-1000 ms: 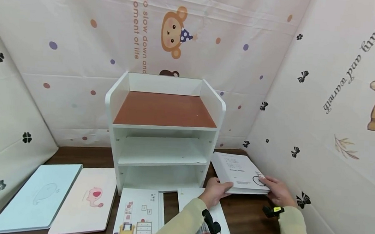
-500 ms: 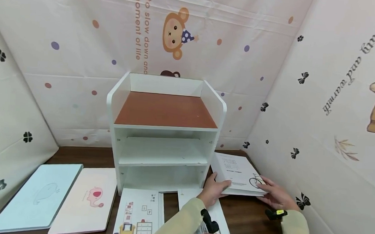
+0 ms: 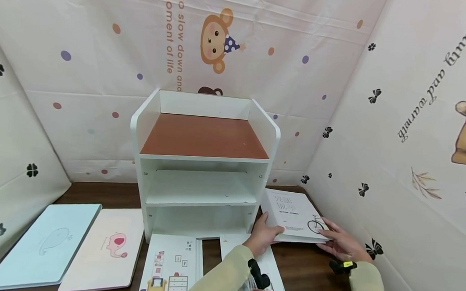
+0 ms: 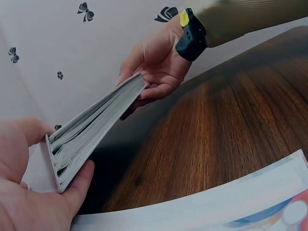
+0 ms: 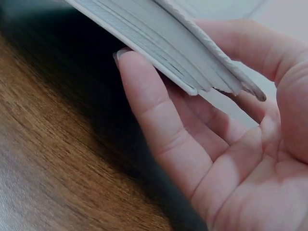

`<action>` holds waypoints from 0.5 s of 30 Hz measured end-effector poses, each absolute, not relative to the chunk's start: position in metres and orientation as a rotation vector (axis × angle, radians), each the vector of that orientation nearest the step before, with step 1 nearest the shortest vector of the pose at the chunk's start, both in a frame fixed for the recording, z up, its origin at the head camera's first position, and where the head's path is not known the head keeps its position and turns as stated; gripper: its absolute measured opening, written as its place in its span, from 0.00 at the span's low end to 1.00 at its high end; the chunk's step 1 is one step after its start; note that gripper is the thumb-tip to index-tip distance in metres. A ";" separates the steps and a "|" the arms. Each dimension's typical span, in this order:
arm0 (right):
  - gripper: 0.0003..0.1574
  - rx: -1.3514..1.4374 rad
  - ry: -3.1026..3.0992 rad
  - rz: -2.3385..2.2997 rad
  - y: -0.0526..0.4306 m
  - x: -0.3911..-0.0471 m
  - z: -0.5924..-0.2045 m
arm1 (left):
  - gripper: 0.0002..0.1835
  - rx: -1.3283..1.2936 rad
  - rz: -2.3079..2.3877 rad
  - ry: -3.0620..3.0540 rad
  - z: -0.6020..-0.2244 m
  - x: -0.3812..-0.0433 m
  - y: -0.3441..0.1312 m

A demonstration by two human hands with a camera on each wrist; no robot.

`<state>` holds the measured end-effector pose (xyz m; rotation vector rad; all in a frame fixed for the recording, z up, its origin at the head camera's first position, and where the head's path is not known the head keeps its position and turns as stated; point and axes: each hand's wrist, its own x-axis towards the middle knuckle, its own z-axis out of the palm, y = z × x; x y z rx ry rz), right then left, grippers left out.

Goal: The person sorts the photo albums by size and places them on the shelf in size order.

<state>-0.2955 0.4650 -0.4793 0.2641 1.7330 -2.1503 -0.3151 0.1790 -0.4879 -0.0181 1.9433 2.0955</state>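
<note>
Between two sets of fingers, a thick white book [image 3: 298, 215] is lying tilted, its near edge hanging above the wooden table [image 3: 309, 274]. At its near left corner the left hand [image 3: 260, 237] is gripping it, thumb above and fingers beneath; at its near right corner the right hand [image 3: 344, 243] is pinching it, thumb on the cover, fingers curling under. Both hands are touching it, so neither is nearer, and its long axis seems to be running straight away from the fingertips. Deep shadow is hiding the underside; I cannot tell whether the far end is resting on anything. Just below the left fingers, a picture book [image 3: 275, 275] is disappearing partly under the left sleeve [image 3: 220, 276]. Leftward and beyond those fingers, a white shelf unit [image 3: 204, 158] is standing.
</note>
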 end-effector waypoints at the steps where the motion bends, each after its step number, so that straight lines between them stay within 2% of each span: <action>1: 0.50 0.268 1.731 -2.153 0.464 -0.296 -0.480 | 0.48 -0.028 2.087 1.957 -0.487 -0.315 0.178; 10: 0.48 0.272 1.765 -2.109 0.467 -0.294 -0.480 | 0.44 -0.058 2.058 1.914 -0.480 -0.311 0.176; 15: 0.42 0.233 1.737 -2.124 0.468 -0.293 -0.481 | 0.43 -0.049 2.074 1.904 -0.480 -0.312 0.174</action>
